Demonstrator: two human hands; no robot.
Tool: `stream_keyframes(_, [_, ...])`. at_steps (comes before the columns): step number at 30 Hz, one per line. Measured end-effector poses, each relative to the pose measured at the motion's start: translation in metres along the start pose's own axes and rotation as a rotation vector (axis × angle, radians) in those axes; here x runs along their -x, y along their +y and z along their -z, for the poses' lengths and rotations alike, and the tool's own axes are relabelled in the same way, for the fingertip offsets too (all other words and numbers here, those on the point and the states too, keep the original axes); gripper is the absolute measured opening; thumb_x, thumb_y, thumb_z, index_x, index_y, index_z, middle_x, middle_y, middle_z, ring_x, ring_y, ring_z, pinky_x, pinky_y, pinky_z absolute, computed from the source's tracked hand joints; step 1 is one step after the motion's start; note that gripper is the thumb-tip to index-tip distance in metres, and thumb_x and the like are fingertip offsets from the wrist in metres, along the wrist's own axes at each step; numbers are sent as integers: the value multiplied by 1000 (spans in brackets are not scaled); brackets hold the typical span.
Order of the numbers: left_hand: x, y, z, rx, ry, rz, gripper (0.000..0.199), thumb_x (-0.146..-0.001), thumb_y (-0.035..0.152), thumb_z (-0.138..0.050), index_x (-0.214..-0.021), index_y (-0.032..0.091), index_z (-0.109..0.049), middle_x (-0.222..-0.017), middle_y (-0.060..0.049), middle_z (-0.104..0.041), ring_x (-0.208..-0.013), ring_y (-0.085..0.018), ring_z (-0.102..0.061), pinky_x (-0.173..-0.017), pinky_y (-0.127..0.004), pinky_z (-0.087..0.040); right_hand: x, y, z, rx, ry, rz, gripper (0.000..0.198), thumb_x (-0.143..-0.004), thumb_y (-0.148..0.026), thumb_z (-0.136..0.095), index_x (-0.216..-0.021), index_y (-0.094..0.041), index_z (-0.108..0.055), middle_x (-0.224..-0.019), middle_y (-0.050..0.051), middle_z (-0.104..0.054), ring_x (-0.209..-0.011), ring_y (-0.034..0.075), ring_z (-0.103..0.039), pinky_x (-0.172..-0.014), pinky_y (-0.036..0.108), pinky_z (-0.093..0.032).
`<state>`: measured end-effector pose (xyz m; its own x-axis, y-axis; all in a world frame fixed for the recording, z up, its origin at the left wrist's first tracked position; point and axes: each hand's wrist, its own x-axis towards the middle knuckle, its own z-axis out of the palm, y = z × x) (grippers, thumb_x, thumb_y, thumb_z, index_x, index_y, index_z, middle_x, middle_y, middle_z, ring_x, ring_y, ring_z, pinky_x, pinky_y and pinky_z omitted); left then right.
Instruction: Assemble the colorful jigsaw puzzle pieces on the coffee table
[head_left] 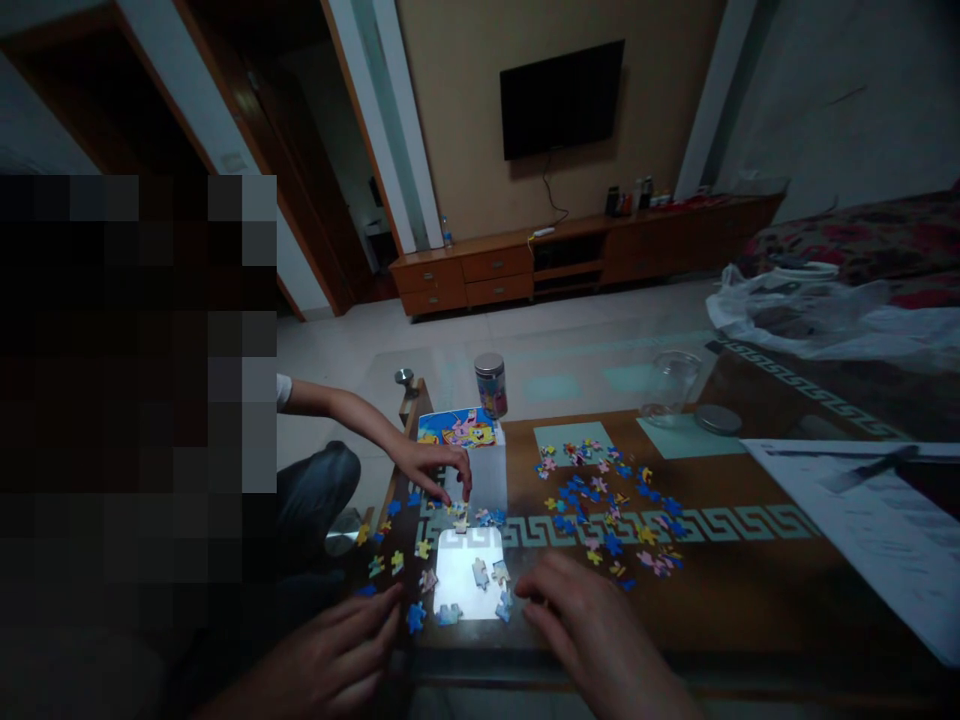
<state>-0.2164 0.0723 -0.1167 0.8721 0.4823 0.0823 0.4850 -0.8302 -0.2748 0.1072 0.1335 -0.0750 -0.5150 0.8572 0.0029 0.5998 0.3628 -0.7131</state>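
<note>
Head view, clock read around the bright patch (459,562) on the desk (750,590): most of the jigsaw pieces lie loose, so by my judgement little is finished and the bulk remains. A few pale pieces (480,573) rest on the patch; whether any interlock, I cannot tell. The largest scatter of pieces (615,510) spreads at two o'clock, with a smaller group (397,560) at nine to ten.

The left hand (349,645) sits at eight o'clock, fingers loosely bent beside a blue piece (416,617); whether it pinches anything is unclear. At four, the right hand (581,610) has thumb and forefinger parted, nothing visible between them, near the patch's edge.

Another person's hand (439,468) reaches in between eleven and twelve, fingers bent down over pieces and partly hiding them. Beyond it, at twelve, are a printed cartoon sheet (461,430) and a lidded tin (491,388), which covers the sheet's far right corner. A clear jar (670,388) stands between one and two, a plastic bag (825,320) farther out at two, and papers (870,530) under a pen (874,468) at three.
</note>
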Motion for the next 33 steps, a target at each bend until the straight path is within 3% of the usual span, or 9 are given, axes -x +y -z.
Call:
stream_keyframes(4, [1, 0, -14, -133, 216, 15, 21, -82, 29, -47, -90, 24, -66, -114, -1, -64, -126, -25, -38, -99, -34, -34, -3, 3, -3, 8, 3, -11, 15, -81, -12, -52, -82, -20, -64, -86, 3, -64, -80, 18, -59, -71, 29, -42])
stream_keyframes(12, [-4, 1, -8, -136, 240, 59, 34, -84, 34, -42, -106, 16, -61, -108, -7, -66, -123, -20, -41, -94, -29, -36, -6, 1, -7, 34, -41, 2, 15, -83, -13, -51, -84, -19, -64, -87, 5, -64, -82, 20, -59, -71, 30, -43])
stream_keyframes(23, [-4, 5, -12, -175, 252, 42, 37, -92, 30, -28, -102, 16, -61, -113, -6, -63, -119, -23, -46, -89, -32, -45, -10, 6, -10, 77, -42, 5, 16, -83, -13, -49, -82, -18, -64, -85, 5, -64, -80, 20, -59, -71, 31, -44])
stream_keyframes(33, [-4, 6, -6, -169, 202, 69, 32, -90, 31, -39, -108, 15, -60, -116, -8, -63, -120, -22, -46, -90, -31, -44, -15, 4, -12, 125, -41, 9, 16, -82, -12, -50, -82, -18, -65, -85, 6, -65, -81, 20, -59, -72, 31, -44])
